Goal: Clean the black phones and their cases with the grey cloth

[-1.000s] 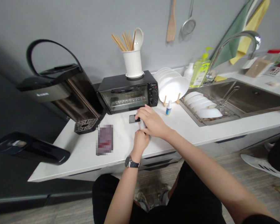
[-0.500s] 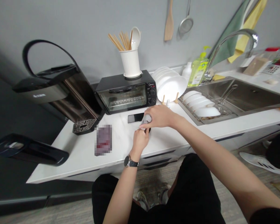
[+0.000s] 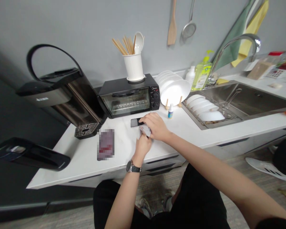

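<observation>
Over the white counter (image 3: 124,140), my left hand (image 3: 143,144), with a watch on its wrist, is closed around something dark that is mostly hidden. My right hand (image 3: 156,125) comes in from the right and pinches a pale, crumpled cloth or tissue (image 3: 146,129) against that item. Just behind the hands lies a black phone-like slab (image 3: 135,122), partly covered by my right fingers. A small white and blue spray bottle (image 3: 170,112) stands upright to the right of them.
Behind stand a toaster oven (image 3: 125,101) and racked plates (image 3: 175,92). At the left are a water dispenser (image 3: 69,98) and a blurred-out packet (image 3: 106,144). The sink (image 3: 248,98) with bowls is on the right. A person's shoe (image 3: 268,168) shows at lower right.
My right hand has moved slightly left and down, with its fingers nearer the slab. The small bottle behind it now shows fully. The pale cloth looks more spread over my left hand.
</observation>
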`<action>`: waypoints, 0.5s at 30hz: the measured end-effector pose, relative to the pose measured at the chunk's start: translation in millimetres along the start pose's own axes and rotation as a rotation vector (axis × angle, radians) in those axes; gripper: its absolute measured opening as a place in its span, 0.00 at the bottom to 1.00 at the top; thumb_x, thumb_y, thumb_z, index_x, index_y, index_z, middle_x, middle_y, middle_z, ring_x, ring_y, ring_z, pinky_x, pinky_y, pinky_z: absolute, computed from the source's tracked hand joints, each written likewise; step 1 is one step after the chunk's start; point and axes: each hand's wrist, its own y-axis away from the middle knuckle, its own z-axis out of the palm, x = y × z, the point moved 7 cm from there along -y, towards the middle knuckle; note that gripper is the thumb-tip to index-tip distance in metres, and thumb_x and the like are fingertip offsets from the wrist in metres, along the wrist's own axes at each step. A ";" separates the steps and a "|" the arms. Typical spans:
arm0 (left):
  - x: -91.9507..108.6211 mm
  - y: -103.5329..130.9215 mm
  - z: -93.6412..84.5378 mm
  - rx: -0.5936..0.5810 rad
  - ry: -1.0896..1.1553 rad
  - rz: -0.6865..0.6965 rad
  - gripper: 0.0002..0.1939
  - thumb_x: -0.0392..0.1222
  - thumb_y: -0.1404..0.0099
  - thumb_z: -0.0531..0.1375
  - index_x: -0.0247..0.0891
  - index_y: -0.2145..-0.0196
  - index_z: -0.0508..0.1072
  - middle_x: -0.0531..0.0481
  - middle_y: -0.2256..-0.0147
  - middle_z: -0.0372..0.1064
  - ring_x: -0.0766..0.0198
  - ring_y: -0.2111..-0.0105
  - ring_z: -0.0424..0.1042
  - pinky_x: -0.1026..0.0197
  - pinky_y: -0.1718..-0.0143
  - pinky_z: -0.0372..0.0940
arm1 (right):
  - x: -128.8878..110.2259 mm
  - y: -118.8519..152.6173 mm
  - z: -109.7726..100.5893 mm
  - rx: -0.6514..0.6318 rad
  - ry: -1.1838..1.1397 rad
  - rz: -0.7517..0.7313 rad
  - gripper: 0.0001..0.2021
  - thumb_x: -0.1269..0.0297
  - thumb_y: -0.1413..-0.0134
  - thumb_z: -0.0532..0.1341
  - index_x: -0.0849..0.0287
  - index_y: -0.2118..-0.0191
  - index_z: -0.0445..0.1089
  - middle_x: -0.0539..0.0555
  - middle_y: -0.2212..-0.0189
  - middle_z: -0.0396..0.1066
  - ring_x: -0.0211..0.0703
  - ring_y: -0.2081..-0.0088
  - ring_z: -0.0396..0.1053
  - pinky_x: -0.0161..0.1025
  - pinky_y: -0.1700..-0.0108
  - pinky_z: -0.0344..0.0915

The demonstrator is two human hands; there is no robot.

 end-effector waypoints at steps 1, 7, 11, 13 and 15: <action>-0.4 -0.8 1.1 -0.016 -0.016 -0.001 0.16 0.29 0.34 0.56 0.29 0.50 0.77 0.34 0.61 0.81 0.48 0.61 0.80 0.54 0.58 0.72 | 1.1 -1.4 0.2 0.004 -0.011 0.035 0.11 0.60 0.29 0.54 0.59 0.52 0.70 0.58 0.60 0.73 0.52 0.58 0.65 0.48 0.55 0.60; 0.9 -6.1 -2.7 -0.023 -0.020 0.001 0.17 0.35 0.27 0.51 0.31 0.58 0.80 0.33 0.62 0.82 0.49 0.60 0.82 0.55 0.58 0.72 | 14.1 -13.0 2.9 -0.068 0.034 0.172 0.22 0.43 0.34 0.58 0.59 0.52 0.68 0.60 0.58 0.73 0.56 0.57 0.66 0.51 0.52 0.60; 2.7 -4.1 -3.5 -0.009 -0.002 -0.005 0.15 0.33 0.28 0.53 0.33 0.57 0.81 0.36 0.61 0.82 0.50 0.58 0.82 0.56 0.56 0.73 | 18.6 -1.4 1.8 -0.043 0.003 0.091 0.32 0.35 0.38 0.60 0.59 0.44 0.66 0.64 0.50 0.73 0.60 0.48 0.68 0.58 0.43 0.61; 3.6 -2.6 -1.9 -0.015 0.004 0.007 0.14 0.31 0.29 0.54 0.34 0.60 0.82 0.37 0.62 0.82 0.51 0.58 0.82 0.56 0.54 0.73 | 19.1 7.0 -1.2 -0.022 -0.006 0.052 0.36 0.34 0.39 0.60 0.60 0.38 0.64 0.66 0.45 0.71 0.62 0.42 0.67 0.62 0.36 0.57; 4.1 -1.4 -0.3 -0.024 0.008 0.022 0.15 0.30 0.30 0.54 0.34 0.62 0.82 0.37 0.63 0.82 0.51 0.59 0.82 0.56 0.53 0.73 | 19.9 14.4 -5.1 -0.033 -0.002 0.043 0.42 0.31 0.40 0.59 0.59 0.33 0.60 0.67 0.40 0.69 0.63 0.38 0.65 0.65 0.31 0.52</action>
